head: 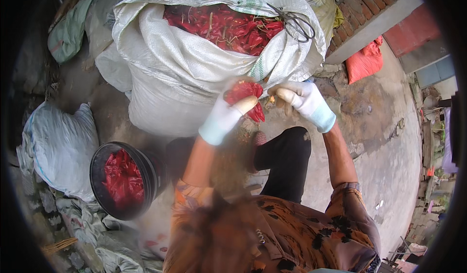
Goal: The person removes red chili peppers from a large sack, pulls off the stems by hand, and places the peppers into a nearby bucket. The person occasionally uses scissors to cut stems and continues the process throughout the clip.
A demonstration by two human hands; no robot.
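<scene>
My left hand [230, 112], in a white glove with a pale blue cuff, grips several dried red chili peppers [245, 90]. Beside it on the right, my right hand [301, 96] wears a matching glove, its thumb and fingers curled together. A small yellowish-orange bit [271, 99] shows by those fingertips; whether they pinch it is unclear. Just beyond both hands stands a large white woven sack [175, 79] with its mouth rolled back. Dried red chilies with stems [226, 28] fill it. Black-handled scissors [297, 27] lie on the sack's right rim.
At left, a black bucket [153, 178] holds more red chilies [123, 178]. Near it lies a stuffed white sack [64, 149]. Crumpled sacks [109, 240] cover the lower left floor. A red bag [365, 61] rests by a brick wall [359, 6] at upper right.
</scene>
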